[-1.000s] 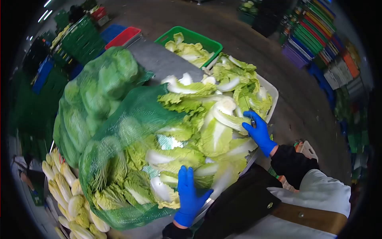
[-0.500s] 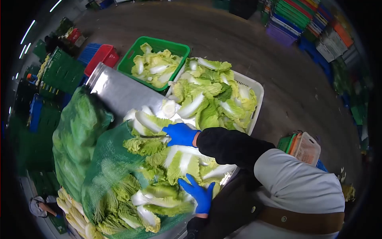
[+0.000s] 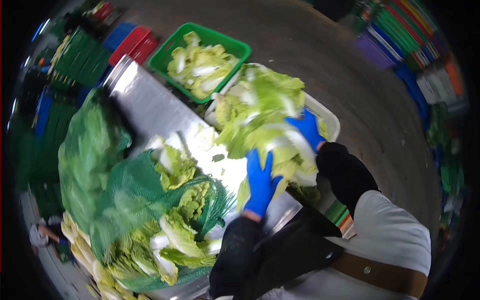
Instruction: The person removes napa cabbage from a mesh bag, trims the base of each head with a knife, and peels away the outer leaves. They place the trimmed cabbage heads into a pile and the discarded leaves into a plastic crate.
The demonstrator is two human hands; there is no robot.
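Note:
A large, motion-blurred bunch of cabbage leaves (image 3: 280,142) is clasped between my two blue-gloved hands, at the near edge of a white crate (image 3: 330,120) heaped with more leaves. On the near-left side of the bunch, my left hand (image 3: 261,185) presses with its thumb apart. My right hand (image 3: 307,129) is on the far-right side, its palm hidden against the leaves. More loose leaves (image 3: 180,237) lie by a green mesh bag (image 3: 125,200) of cabbages on the metal table (image 3: 155,107). A cut white stem piece (image 3: 204,138) rests near the crate.
A green crate (image 3: 242,50) of leaves stands beyond the table, with a red crate (image 3: 134,45) to its left. Another full mesh bag (image 3: 90,150) is at the left. Stacked coloured crates (image 3: 400,30) stand at the upper right. Part of another person (image 3: 40,235) shows at the lower left.
Both hands have moved right, towards the white crate, with many of the leaves from the table between them. More bare metal shows there. The view has shifted slightly.

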